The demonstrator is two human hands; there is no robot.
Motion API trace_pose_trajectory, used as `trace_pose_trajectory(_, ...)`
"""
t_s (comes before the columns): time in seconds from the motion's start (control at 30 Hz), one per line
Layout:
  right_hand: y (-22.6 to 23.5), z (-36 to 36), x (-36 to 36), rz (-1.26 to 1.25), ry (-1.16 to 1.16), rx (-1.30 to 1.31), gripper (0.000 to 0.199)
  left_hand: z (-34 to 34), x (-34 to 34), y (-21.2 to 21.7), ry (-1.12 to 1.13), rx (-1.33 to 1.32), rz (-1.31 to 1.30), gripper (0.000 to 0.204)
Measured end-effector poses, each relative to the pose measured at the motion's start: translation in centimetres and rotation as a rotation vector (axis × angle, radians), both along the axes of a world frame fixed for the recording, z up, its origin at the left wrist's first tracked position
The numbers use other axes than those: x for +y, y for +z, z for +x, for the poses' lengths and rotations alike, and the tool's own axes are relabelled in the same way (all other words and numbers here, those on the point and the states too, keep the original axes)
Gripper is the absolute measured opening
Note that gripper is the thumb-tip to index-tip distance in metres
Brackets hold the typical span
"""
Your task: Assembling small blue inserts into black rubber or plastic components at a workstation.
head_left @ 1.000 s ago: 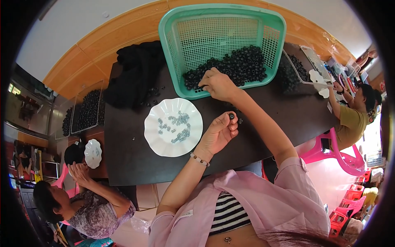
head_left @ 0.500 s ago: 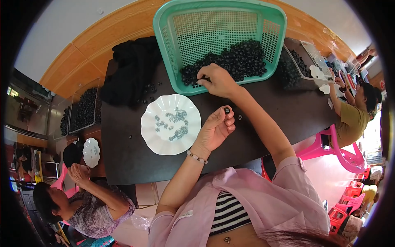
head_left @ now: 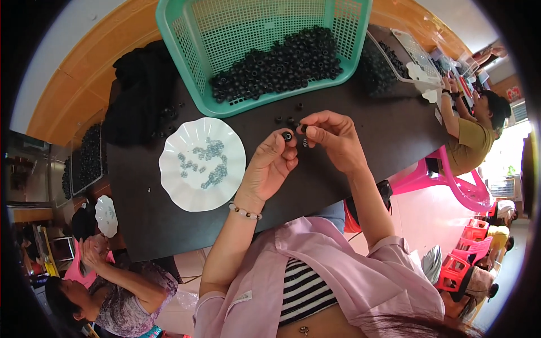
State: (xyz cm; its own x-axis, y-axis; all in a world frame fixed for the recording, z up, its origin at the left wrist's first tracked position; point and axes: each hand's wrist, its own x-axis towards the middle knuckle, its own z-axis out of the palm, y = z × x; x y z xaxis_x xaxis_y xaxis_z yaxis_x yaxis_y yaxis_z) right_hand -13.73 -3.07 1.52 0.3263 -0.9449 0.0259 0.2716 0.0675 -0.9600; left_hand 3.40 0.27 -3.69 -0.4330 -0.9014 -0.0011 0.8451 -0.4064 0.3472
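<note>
My left hand [head_left: 267, 163], a beaded bracelet at its wrist, pinches a small round black part [head_left: 287, 136] with a pale ring at its middle. Close beside it, my right hand [head_left: 340, 147] has thumb and forefinger closed on another small black part [head_left: 304, 129], partly covered by the fingers. Both hands are above the dark table. A few loose black parts [head_left: 291, 120] lie just beyond them. To the left, a white scalloped plate [head_left: 172, 177] bears many small clear ring-like pieces [head_left: 213, 149]. Behind the hands, a green plastic basket [head_left: 282, 97] contains a heap of black parts [head_left: 276, 65].
Black cloth [head_left: 138, 96] lies at the table's far left. A clear bin [head_left: 375, 67] stands right of the basket. One person [head_left: 132, 293] sits at the lower left, another [head_left: 476, 138] at the right by a pink stool [head_left: 468, 191].
My right hand has come away from the basket toward my left hand, now pinching a black part. Loose black parts now show on the table. The whole view has shifted.
</note>
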Motion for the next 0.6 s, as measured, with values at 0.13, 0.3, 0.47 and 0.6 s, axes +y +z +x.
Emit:
trace_pose_trajectory(0.13,-0.3,-0.3,1.4,0.061,-0.065,-0.021,0.016,-0.1,0.2,0.0,0.003,-0.045,0.05,0.022)
trace_pose_trajectory(0.3,-0.4,0.1,1.9,0.022,-0.114,0.023,0.017,-0.1,0.2,-0.4,0.0,-0.051,0.053,0.021)
trace_pose_trajectory(0.47,-0.8,0.0,2.4,-0.039,-0.125,0.066,0.015,-0.1,0.3,-0.6,-0.011,-0.06,0.042,0.021)
trace_pose_trajectory(0.6,-0.8,0.2,2.5,-0.064,-0.151,0.05,0.015,0.0,0.3,-0.6,-0.013,-0.089,0.044,0.022)
